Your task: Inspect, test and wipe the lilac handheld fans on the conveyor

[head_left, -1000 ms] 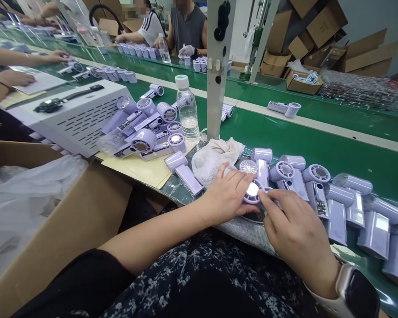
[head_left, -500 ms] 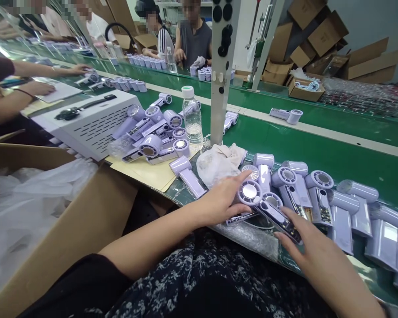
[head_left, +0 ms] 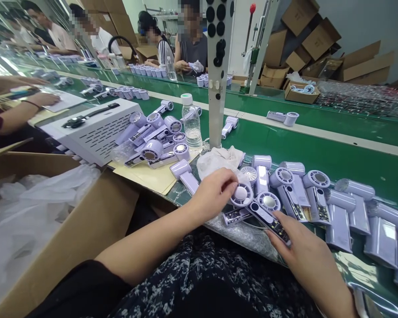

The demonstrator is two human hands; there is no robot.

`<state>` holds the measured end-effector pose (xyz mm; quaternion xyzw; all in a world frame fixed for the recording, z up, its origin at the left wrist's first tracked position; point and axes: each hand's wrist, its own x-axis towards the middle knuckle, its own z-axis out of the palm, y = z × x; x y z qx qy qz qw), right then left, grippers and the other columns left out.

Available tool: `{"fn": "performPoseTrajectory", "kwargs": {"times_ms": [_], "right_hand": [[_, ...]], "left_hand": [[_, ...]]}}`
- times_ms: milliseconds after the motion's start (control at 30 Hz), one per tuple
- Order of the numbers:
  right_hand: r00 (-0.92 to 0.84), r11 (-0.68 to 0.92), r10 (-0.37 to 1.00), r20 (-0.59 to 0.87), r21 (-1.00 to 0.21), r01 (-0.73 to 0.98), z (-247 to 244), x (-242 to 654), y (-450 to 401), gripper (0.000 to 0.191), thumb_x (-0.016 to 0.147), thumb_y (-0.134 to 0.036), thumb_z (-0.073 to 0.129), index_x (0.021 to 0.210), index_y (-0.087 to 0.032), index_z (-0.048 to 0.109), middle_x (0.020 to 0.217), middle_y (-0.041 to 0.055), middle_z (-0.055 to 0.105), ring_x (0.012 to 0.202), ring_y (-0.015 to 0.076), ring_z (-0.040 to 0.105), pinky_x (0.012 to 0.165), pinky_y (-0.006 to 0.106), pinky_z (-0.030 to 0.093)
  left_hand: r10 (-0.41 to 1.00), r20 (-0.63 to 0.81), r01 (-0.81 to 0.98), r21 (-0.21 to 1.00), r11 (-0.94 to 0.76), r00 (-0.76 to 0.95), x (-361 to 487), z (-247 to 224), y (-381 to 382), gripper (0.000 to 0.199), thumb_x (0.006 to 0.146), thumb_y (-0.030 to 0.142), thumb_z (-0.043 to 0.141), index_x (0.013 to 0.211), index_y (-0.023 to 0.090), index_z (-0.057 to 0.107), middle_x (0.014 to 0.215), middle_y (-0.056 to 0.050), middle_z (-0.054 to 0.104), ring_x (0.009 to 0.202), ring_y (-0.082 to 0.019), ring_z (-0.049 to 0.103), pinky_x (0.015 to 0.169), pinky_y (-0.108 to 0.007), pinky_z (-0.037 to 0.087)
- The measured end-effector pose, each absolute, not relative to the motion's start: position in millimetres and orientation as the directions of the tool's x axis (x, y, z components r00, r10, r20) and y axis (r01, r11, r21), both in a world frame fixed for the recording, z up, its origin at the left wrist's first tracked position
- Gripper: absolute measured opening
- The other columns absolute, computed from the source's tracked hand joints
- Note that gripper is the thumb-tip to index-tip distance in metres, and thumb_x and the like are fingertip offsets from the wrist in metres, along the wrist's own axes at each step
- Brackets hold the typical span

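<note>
A lilac handheld fan (head_left: 263, 214) with an uncovered circuit board in its handle lies tilted at the bench edge. My right hand (head_left: 301, 247) grips the lower handle between thumb and fingers. My left hand (head_left: 215, 192) is closed in a pinch beside the round fan head (head_left: 241, 194), its fingertips at the rim. Whatever those fingers hold is too small or hidden to make out. A crumpled white cloth (head_left: 215, 161) lies just behind my left hand. Another open-handled fan (head_left: 237, 215) lies partly beneath the gripped one, and a fan head (head_left: 268, 202) sits beside it.
Several lilac fans (head_left: 341, 221) line the bench on the right. More are piled (head_left: 152, 141) by a vented white box (head_left: 99, 128). A water bottle (head_left: 192, 126) stands near a metal post (head_left: 216, 88). An open carton (head_left: 69, 238) is at left. Other people work across the green belt (head_left: 318, 141).
My left hand's fingers have gone from stretched over the fan head to curled in a pinch beside it. My right hand still grips the handle. The view has shifted slightly.
</note>
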<state>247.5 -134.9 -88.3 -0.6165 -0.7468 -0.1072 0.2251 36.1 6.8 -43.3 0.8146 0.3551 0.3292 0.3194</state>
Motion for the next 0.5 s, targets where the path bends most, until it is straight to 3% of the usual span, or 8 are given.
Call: {"fn": "performPoseTrajectory", "kwargs": {"times_ms": [67, 133, 200, 267, 367, 433, 500], "right_hand": [[-0.132, 0.224, 0.86, 0.494, -0.134, 0.965, -82.0, 238.5, -134.6, 0.043, 0.106, -0.046, 0.042, 0.116, -0.013, 0.066, 0.095, 0.0155, 0.078, 0.074, 0.0279, 0.076, 0.06, 0.036, 0.059], [-0.02, 0.174, 0.87, 0.492, -0.269, 0.947, -73.5, 232.6, -132.7, 0.042, 0.103, -0.05, 0.047, 0.109, -0.014, 0.069, 0.083, 0.0117, 0.077, 0.062, 0.0256, 0.073, 0.054, 0.034, 0.056], [0.164, 0.079, 0.911, 0.38, -0.548, 0.832, -62.9, 229.6, -128.7, 0.042, 0.1, -0.054, 0.052, 0.093, -0.017, 0.069, 0.065, 0.0053, 0.071, 0.047, 0.0205, 0.065, 0.043, 0.029, 0.05], [0.284, -0.037, 0.945, 0.159, -0.815, 0.579, -49.2, 225.3, -123.0, 0.046, 0.097, -0.059, 0.054, 0.076, -0.019, 0.063, 0.052, 0.0002, 0.062, 0.036, 0.0154, 0.054, 0.034, 0.025, 0.04], [0.19, -0.084, 0.981, -0.033, -0.96, 0.265, -21.6, 208.9, -113.5, 0.049, 0.093, -0.063, 0.058, 0.073, -0.019, 0.059, 0.052, -0.0012, 0.059, 0.035, 0.0118, 0.05, 0.034, 0.023, 0.04], [0.001, 0.011, 1.0, 0.011, -0.974, 0.225, -0.6, 193.2, -108.0, 0.043, 0.091, -0.06, 0.063, 0.093, -0.017, 0.066, 0.062, -0.0002, 0.064, 0.043, 0.0127, 0.056, 0.039, 0.022, 0.045], [-0.199, 0.159, 0.975, 0.099, -0.936, 0.313, 17.7, 180.1, -104.4, 0.045, 0.093, -0.05, 0.066, 0.124, -0.018, 0.064, 0.068, -0.0014, 0.067, 0.049, 0.0136, 0.059, 0.043, 0.023, 0.047]], "left_hand": [[0.625, 0.473, 0.304, 0.589, -0.748, 0.621, 36.9, -36.2, -6.6, 0.023, 0.096, 0.012, 0.048, 0.113, 0.018, 0.062, 0.091, -0.004, 0.068, 0.085, -0.018, 0.061, 0.078, -0.032, 0.052], [0.433, 0.586, 0.239, 0.381, -0.893, 0.684, 36.6, -30.1, -17.9, 0.036, 0.098, 0.008, 0.043, 0.131, 0.016, 0.053, 0.089, -0.004, 0.068, 0.08, -0.017, 0.059, 0.074, -0.031, 0.052], [0.342, 0.641, 0.249, 0.234, -0.94, 0.688, 36.4, -25.0, -24.1, 0.041, 0.098, 0.006, 0.042, 0.137, 0.016, 0.046, 0.084, -0.002, 0.067, 0.073, -0.017, 0.055, 0.069, -0.03, 0.05], [0.331, 0.671, 0.276, 0.191, -0.942, 0.664, 37.0, -18.2, -25.3, 0.043, 0.097, 0.005, 0.043, 0.139, 0.016, 0.042, 0.086, -0.002, 0.068, 0.073, -0.017, 0.054, 0.071, -0.031, 0.051], [0.388, 0.663, 0.215, 0.33, -0.919, 0.64, 35.0, 5.3, -21.2, 0.046, 0.096, 0.007, 0.048, 0.14, 0.019, 0.04, 0.084, -0.001, 0.066, 0.074, -0.017, 0.057, 0.071, -0.032, 0.054], [0.468, 0.627, 0.126, 0.51, -0.851, 0.623, 25.5, 32.4, -14.7, 0.05, 0.094, 0.009, 0.053, 0.14, 0.022, 0.04, 0.078, 0.002, 0.061, 0.067, -0.014, 0.056, 0.063, -0.028, 0.052], [0.553, 0.591, 0.058, 0.651, -0.757, 0.588, 5.0, 62.2, -4.8, 0.049, 0.094, 0.012, 0.056, 0.139, 0.024, 0.041, 0.075, 0.004, 0.057, 0.061, -0.01, 0.055, 0.056, -0.024, 0.049]]}}
